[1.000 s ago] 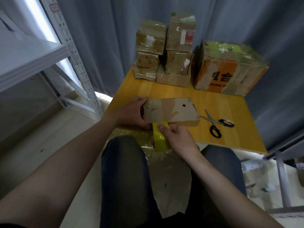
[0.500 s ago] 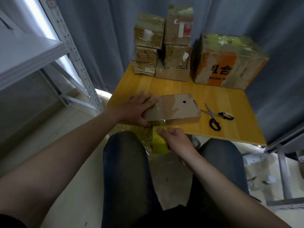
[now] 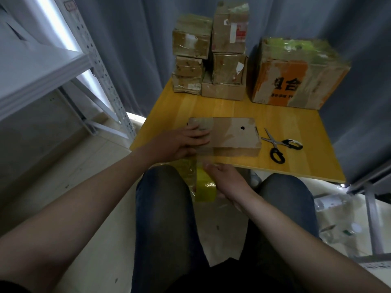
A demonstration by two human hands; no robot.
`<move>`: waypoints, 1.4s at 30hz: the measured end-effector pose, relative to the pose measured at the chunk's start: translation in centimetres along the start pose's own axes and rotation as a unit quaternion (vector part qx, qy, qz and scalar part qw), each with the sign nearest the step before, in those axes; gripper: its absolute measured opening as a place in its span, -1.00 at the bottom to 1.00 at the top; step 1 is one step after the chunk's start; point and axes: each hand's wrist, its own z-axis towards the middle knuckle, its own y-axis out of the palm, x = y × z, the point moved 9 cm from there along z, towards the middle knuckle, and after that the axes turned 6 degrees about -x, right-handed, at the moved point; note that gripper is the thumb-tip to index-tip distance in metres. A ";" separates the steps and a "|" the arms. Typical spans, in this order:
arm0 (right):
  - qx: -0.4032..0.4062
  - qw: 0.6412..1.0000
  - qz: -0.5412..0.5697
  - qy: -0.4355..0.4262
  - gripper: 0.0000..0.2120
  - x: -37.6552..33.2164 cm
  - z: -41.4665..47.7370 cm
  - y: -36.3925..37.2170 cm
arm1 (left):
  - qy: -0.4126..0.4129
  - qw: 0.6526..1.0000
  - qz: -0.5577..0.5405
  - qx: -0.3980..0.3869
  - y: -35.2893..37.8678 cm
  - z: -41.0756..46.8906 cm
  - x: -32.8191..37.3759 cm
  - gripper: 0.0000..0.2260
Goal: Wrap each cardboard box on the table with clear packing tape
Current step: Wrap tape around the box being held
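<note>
Yellow wood worktop [image 3: 296, 123] carries a flat cardboard box [image 3: 232, 134] at its near edge. The left hand [image 3: 179, 142] lies flat on the box's left end, fingers straight and together, pressing down. The right hand [image 3: 226, 178] grips a yellow-green tape roll [image 3: 204, 187] just below the worktop edge, thumb on top; a clear strip [image 3: 203, 157] runs from roll to box. The right fingers are hidden behind the roll, and the strip's edges are hard to make out.

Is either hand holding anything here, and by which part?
The right hand grips the yellow-green roll of packing tape by its right side. The left hand only presses flat on the brown cardboard box.
</note>
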 end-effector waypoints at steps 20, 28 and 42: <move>-0.031 0.998 -0.044 -0.028 -0.70 -2.5 -1.1 -0.4 | -0.404 0.732 -0.548 -0.024 4.6 -3.4 3.8 -0.71; 0.365 0.836 -0.410 -0.009 -0.71 -4.3 -4.9 -17.7 | -0.410 0.672 -0.616 -0.011 6.0 -2.5 3.9 -0.74; 0.185 0.980 -0.010 0.069 -0.70 -1.2 -5.1 -21.2 | -0.404 0.665 -0.628 0.027 5.5 -3.1 4.8 -0.75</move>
